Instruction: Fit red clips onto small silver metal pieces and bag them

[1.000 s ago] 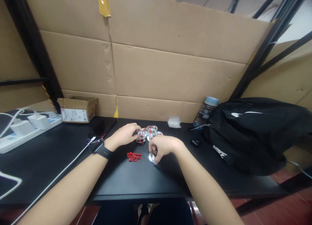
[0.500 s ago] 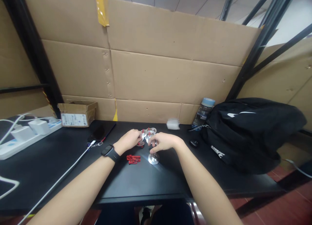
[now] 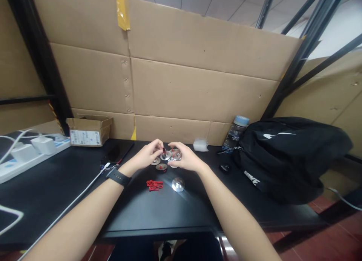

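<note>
Several shiny finger cymbals (image 3: 174, 161) with red loops lie grouped on the black desk. My left hand (image 3: 149, 154) is pinched at the left of the group, closed on a tilted finger cymbal (image 3: 164, 152). One cymbal (image 3: 161, 167) lies just below that hand, its red bit showing. My right hand (image 3: 185, 157) curves over the right side of the group with thumb and fingers apart; its fingers partly hide the cymbals there. Closer to me, a single finger cymbal (image 3: 178, 184) lies flat, beside a small heap of red straps (image 3: 154, 185).
At left are a white power strip (image 3: 34, 159), a small cardboard box (image 3: 87, 133), a phone (image 3: 114, 153) and a white cable (image 3: 70, 200). A plastic wrap roll (image 3: 200, 144), a bottle (image 3: 235, 133), a black mouse (image 3: 225, 168) and a black backpack (image 3: 285, 159) stand right. Cardboard (image 3: 181, 91) walls the back.
My left hand has drawn back slightly left and now raises a cymbal on edge. My right hand has shifted up over the group and its fingers have spread.
</note>
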The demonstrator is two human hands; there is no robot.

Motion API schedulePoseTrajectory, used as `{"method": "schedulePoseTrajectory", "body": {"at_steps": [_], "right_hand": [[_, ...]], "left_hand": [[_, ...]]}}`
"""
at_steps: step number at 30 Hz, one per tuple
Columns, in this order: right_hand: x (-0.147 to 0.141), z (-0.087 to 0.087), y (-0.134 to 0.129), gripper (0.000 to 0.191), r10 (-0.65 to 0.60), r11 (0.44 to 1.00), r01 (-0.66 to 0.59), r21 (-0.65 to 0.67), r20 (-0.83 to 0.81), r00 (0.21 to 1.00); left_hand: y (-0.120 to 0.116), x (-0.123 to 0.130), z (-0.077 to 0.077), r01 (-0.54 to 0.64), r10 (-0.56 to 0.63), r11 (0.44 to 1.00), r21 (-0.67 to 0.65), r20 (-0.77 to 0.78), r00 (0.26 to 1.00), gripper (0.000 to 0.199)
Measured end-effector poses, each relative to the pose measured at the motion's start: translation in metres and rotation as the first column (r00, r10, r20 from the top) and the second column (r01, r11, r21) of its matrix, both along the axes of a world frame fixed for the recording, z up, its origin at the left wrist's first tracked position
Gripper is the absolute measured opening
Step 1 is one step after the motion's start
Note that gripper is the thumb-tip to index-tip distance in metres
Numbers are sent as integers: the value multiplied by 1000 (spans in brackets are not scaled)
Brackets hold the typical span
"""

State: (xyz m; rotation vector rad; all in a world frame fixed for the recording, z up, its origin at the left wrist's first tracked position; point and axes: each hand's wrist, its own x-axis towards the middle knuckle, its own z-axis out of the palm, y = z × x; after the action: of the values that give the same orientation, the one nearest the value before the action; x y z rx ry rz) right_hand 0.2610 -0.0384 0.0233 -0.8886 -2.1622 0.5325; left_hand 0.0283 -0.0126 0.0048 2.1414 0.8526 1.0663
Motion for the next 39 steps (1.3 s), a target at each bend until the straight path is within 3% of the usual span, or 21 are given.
{"method": "schedulePoseTrajectory", "body": {"at_steps": [2,5,7,9,14,18,21,27,30,34,39], "right_hand": [[-7,-4,-1,76,39,999,-42,-34,-88,995],[-13,-6,-3,59,35,988,-57,-143,-154,988],[-14,-6,-4,49,16,981,-46,-186,-160,987],[-15,-4,-7,50,7,980,-38,-193,-156,988],[-22,0,-14,64,-54,998,52,-44,-44,998],[-30,-4,-17,45,-108,989,109,103,-10,994],[-31,-7,-17,41,-80,994,80,70,-2,997],[-21,-1,-16,42,31,996,-29,-83,30,999],[-10,7,-16,41,100,985,-79,-152,136,986],[5,21,-18,43,195,952,-78,-297,386,902],[8,29,-25,48,157,944,73,-321,633,758]], "left_hand": [[-4,2,3,95,-89,993,-67,91,992,15],[-9,7,4,199,-178,968,-156,139,974,21],[-12,11,4,229,-199,952,-202,158,967,23],[-14,13,3,228,-186,949,-220,194,963,23],[-16,19,6,153,-78,960,-234,300,951,28],[-21,21,9,172,-78,946,-276,322,944,31],[-23,21,10,152,-54,945,-290,318,946,30],[-20,16,11,121,-76,967,-224,200,977,17],[-18,4,15,149,-129,968,-203,111,985,18],[-18,-15,23,254,-299,925,-282,-126,946,23],[-20,-22,24,294,-435,856,-426,-284,854,30]]}}
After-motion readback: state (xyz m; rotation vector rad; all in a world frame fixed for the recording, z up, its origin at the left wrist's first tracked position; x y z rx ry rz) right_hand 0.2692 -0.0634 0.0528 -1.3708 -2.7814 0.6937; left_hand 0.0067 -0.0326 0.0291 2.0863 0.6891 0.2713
